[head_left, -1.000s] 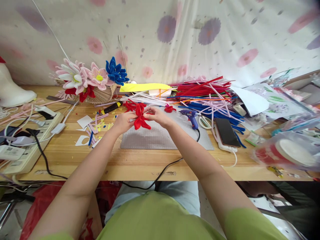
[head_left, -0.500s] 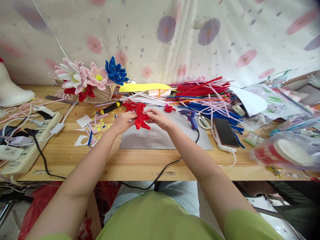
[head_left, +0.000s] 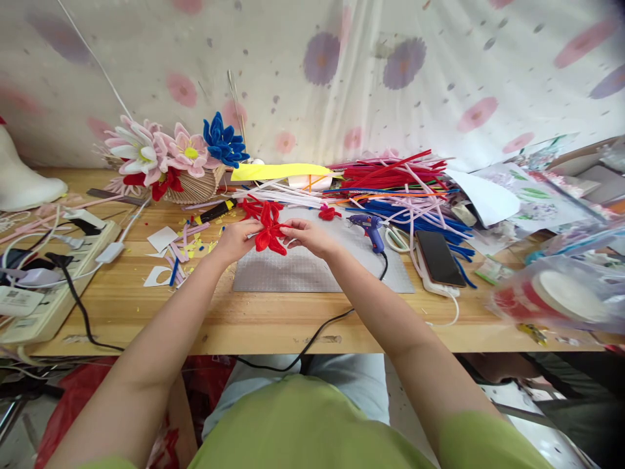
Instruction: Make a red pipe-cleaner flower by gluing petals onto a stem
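A red pipe-cleaner flower (head_left: 269, 229) with several looped petals is held up over the grey cutting mat (head_left: 312, 277). My left hand (head_left: 238, 240) is closed on its left side, the fingertips partly behind the petals. From the right, my right hand (head_left: 306, 236) pinches one petal between thumb and fingers. Behind the flower lie more red pipe-cleaner pieces (head_left: 249, 207), partly hidden by it. A small red looped piece (head_left: 329, 213) rests at the mat's back edge. To the right of my hands lies a blue glue gun (head_left: 368, 229).
Bundled pipe cleaners (head_left: 395, 174) lie along the back. Finished flowers (head_left: 183, 151) stand at the back left. Paper scraps (head_left: 163, 239), a power strip (head_left: 63, 293), a phone (head_left: 440, 258) and a bagged cup (head_left: 561, 296) flank the mat. The glue gun's black cord (head_left: 322, 327) crosses the table's front edge.
The red flower has turned slightly and shifted a little to the left. My right hand's fingers have moved left with it and now pinch a petal.
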Demonstrator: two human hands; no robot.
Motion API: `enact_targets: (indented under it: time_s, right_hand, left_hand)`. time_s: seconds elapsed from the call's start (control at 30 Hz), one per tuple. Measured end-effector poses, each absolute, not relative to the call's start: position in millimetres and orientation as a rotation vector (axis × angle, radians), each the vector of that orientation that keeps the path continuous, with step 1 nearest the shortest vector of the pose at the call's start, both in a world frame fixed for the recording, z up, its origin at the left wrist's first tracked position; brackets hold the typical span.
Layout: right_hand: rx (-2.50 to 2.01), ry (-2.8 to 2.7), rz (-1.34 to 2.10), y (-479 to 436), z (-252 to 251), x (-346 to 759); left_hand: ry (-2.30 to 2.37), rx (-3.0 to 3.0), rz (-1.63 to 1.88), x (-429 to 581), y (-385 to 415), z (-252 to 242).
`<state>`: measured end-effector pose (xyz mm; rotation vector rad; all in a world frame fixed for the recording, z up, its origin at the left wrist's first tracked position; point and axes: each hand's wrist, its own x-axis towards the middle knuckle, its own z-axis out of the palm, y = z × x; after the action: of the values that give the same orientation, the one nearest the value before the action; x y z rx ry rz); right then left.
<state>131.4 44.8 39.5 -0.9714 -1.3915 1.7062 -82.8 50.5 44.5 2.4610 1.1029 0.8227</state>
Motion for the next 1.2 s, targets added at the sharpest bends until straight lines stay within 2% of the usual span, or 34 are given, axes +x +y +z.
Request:
enact_targets:
  time_s: [0.23, 0.37, 0.7, 0.93, 1.07, 1.2]
  right_hand:
    - [-1.006, -1.454, 1.615, 46, 37, 132]
    - [-1.230, -1.350, 1.349, 55, 19, 149]
    - [-1.580, -1.326, 0.788, 57, -40, 198]
    - [-1.570, -1.242, 0.750, 53, -49, 206]
    - [-1.575, -1.228, 0.721, 53, -50, 206]
    - [-1.561, -1.210, 0.745, 52, -48, 206]
  left_hand:
    - [1.163, 2.558, 0.751, -86, 52, 44]
    - [1.307, 2.581, 0.668, -91, 52, 42]
    - [1.379, 2.450, 0.852, -53, 43, 18]
    - [1.655, 2.255, 0.547, -6, 50, 15]
    - [1.612, 2.137, 0.653, 18, 56, 6]
    - [1.443, 1.682, 0.807, 34, 61, -6]
